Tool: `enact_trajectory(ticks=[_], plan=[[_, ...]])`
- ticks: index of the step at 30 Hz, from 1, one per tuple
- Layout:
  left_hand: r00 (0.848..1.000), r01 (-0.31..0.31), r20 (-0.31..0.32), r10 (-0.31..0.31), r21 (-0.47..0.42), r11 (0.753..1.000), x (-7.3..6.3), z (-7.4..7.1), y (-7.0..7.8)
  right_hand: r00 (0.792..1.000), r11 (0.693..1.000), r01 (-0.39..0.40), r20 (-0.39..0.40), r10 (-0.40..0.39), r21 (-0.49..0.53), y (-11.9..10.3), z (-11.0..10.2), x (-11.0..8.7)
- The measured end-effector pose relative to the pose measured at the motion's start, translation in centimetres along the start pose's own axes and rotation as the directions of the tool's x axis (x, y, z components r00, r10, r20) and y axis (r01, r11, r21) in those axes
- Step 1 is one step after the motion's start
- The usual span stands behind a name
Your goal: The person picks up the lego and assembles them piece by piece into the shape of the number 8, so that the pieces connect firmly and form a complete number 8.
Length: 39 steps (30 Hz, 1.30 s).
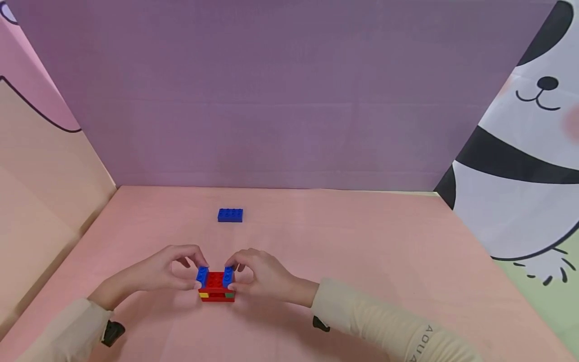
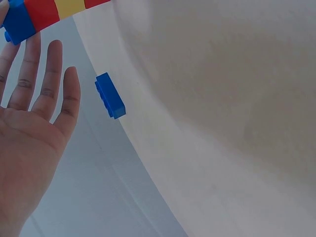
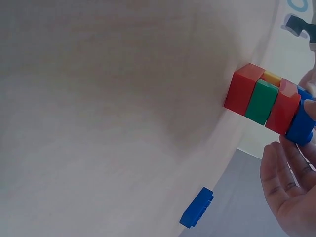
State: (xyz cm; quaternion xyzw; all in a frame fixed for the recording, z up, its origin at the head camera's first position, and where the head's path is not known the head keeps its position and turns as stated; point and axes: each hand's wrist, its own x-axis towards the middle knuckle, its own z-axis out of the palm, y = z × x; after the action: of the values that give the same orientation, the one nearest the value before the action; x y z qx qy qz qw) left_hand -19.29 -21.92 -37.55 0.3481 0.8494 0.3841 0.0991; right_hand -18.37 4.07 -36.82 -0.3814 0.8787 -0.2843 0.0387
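A small stack of toy building bricks stands on the pink table: a red brick (image 1: 217,298) at the bottom, a yellow brick (image 1: 204,295) and a green brick (image 3: 261,101) above it, then another red brick (image 1: 215,279). Two blue bricks lie across the top, one at each end. My left hand (image 1: 169,269) pinches the left blue brick (image 1: 202,276) between thumb and fingertips. Similarly, my right hand (image 1: 260,274) pinches the right blue brick (image 1: 228,276). In both wrist views the other fingers extend past the stack.
A loose blue brick (image 1: 230,215) lies studs up on the pink table (image 1: 362,251), beyond the stack. A purple panel (image 1: 280,100) rises at the back. Printed side panels stand left and right, the right one with a panda (image 1: 520,211).
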Motion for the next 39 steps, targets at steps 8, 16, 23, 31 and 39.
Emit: enact_trajectory(ticks=[8,16,23,31,39], plan=[[1.0,-0.004,-0.005,0.004,-0.002,1.0,-0.09,0.05,0.05,0.999,0.999,0.041,-0.01,-0.041,0.017,0.34,0.16,0.02],[1.0,-0.008,-0.004,0.008,0.001,1.0,-0.09,0.07,0.04,1.0,1.0,0.025,-0.004,-0.025,0.012,0.35,0.27,-0.05],[1.0,-0.019,-0.001,0.019,-0.004,1.0,-0.07,0.0,0.07,1.0,1.0,0.01,-0.013,-0.01,-0.005,0.21,0.27,-0.15],[1.0,-0.022,0.002,0.022,-0.01,1.0,-0.03,0.0,-0.08,1.0,0.999,-0.009,0.004,0.009,0.044,0.28,0.22,-0.05],[1.0,-0.012,0.003,0.012,-0.009,1.0,0.08,0.0,-0.15,0.999,0.996,-0.013,0.035,0.01,0.085,0.39,-0.02,0.09]])
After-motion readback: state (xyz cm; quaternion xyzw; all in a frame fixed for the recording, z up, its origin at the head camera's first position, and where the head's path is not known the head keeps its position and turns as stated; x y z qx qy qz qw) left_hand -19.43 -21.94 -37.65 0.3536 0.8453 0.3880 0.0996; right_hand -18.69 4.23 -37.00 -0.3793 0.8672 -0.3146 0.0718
